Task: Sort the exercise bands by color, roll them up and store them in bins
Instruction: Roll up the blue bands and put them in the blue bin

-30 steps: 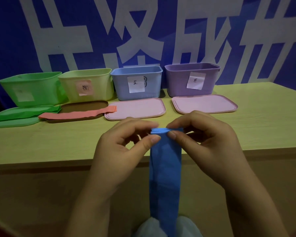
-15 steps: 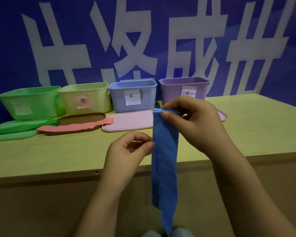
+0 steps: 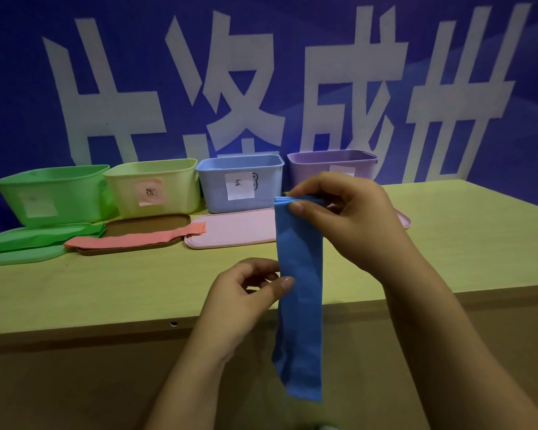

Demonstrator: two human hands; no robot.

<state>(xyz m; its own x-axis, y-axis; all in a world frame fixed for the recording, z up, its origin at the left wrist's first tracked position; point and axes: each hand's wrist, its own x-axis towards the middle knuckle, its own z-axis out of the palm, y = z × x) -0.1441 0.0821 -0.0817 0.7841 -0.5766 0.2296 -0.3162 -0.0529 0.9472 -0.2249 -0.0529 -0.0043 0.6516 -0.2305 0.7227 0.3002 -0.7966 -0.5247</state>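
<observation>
Hanging blue band, top pinched between right-hand fingers.

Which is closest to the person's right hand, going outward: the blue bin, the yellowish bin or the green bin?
From the right hand, which holds the blue band up by its top:
1. Blue bin, just to its left, nearest.
2. Yellowish bin, further left.
3. Green bin, at the far left end of the row, farthest.

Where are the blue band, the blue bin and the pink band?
blue band [image 3: 299, 305], head view, middle of hanging strip
blue bin [image 3: 213, 190], head view, front wall
pink band [image 3: 131, 241], head view, middle
</observation>
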